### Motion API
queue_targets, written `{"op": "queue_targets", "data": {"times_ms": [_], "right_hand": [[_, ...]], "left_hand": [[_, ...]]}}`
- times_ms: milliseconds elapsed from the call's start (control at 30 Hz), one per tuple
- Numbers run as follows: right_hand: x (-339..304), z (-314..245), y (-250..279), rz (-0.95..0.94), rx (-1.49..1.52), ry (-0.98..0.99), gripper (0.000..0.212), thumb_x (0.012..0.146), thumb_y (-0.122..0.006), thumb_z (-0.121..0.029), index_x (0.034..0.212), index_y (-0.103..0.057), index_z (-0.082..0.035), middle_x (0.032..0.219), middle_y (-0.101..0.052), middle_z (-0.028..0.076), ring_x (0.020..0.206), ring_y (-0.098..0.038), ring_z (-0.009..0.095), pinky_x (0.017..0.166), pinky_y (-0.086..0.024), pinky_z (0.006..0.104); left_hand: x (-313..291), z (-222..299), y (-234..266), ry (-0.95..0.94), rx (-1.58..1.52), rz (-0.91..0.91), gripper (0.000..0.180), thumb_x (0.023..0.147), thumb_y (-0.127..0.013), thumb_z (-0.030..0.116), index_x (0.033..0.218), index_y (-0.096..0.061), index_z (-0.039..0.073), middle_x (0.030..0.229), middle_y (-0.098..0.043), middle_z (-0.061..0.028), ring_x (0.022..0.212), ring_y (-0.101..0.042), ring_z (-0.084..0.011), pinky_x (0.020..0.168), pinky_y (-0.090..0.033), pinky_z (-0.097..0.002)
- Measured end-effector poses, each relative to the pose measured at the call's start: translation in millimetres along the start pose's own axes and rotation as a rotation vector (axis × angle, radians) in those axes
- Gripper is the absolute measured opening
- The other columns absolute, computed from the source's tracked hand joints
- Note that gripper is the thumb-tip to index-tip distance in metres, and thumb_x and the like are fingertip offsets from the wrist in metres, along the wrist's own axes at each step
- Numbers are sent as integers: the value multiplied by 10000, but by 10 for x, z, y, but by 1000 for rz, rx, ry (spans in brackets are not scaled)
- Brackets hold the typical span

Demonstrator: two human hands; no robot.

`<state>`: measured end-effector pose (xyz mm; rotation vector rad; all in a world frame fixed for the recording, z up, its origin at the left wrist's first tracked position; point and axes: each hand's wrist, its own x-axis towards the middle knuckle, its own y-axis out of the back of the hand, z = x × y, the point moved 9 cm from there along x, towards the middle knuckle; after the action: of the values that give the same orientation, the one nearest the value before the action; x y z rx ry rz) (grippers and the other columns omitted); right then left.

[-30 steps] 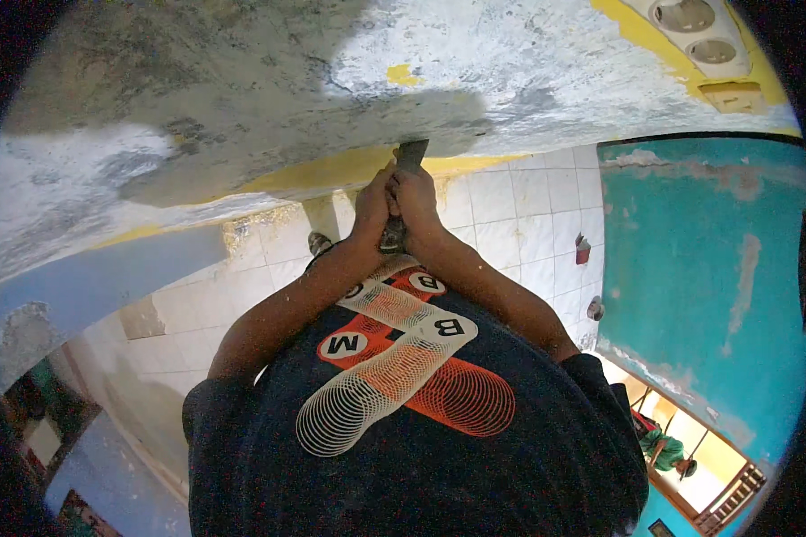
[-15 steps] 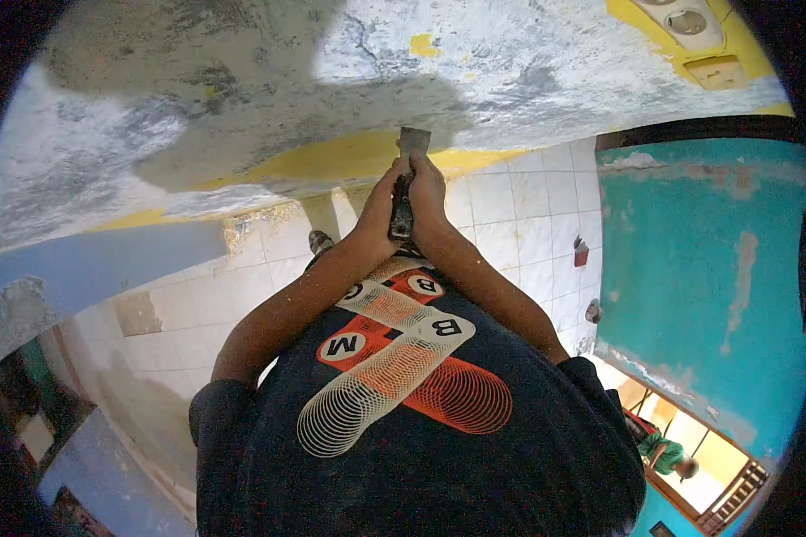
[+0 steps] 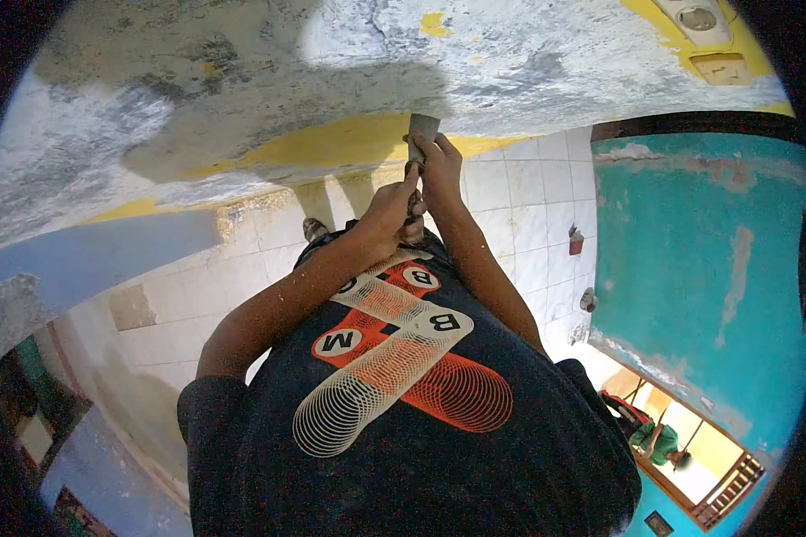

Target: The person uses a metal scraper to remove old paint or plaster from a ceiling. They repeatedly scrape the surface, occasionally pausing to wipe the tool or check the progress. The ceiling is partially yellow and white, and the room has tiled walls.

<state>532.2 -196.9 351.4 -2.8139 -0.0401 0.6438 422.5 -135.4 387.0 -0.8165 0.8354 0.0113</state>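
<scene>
The flat metal scraper with a dark handle [image 3: 420,134] stood at about twelve o'clock from the person's chest, its pale blade pressed against the rough grey-white plastered wall [image 3: 269,80] just where a band of old yellow paint [image 3: 331,148] ran across it. Its long axis ran from six o'clock at the handle to twelve o'clock at the blade tip, nearly in line with both forearms.

Going left to right: at nine o'clock a pale blue strip of wall [image 3: 81,259] sloped down, and below it lay a white tiled floor [image 3: 206,295]. The left hand [image 3: 387,215] was closed around the lower part of the handle, thumb up along it, sitting lower than its partner. The right hand [image 3: 439,166] was wrapped tightly around the upper handle, fingers touching the base of the blade, so it was the nearer of the two to the working edge. Both hands touched each other on the one tool; neither held anything else.

Farther on, at three o'clock, rose a turquoise wall with flaking patches [image 3: 698,268], and at one o'clock a cream electrical socket plate [image 3: 700,18] sat on a yellow patch, well apart from the blade.
</scene>
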Motion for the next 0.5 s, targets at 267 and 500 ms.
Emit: {"op": "queue_targets", "data": {"times_ms": [267, 500], "right_hand": [[6, -85, -47, 76, 96, 31, 175, 849, -622, -113, 983, -647, -4, 823, -630, 35, 663, -532, 113, 586, -422, 251], [-30, -221, -64, 107, -83, 10, 202, 859, -628, -165, 973, -671, -5, 798, -633, 26, 644, -527, 103, 563, -416, 250]], "left_hand": [[43, 51, -23, -34, -73, -4, 380, 920, -542, 470, 850, -428, 114, 579, -345, 38, 397, -315, -85, 352, -254, -239], [-67, 172, -175, -5, -92, -33, 354, 935, -521, 456, 862, -406, 129, 569, -338, 38, 396, -307, -90, 357, -255, -243]]}}
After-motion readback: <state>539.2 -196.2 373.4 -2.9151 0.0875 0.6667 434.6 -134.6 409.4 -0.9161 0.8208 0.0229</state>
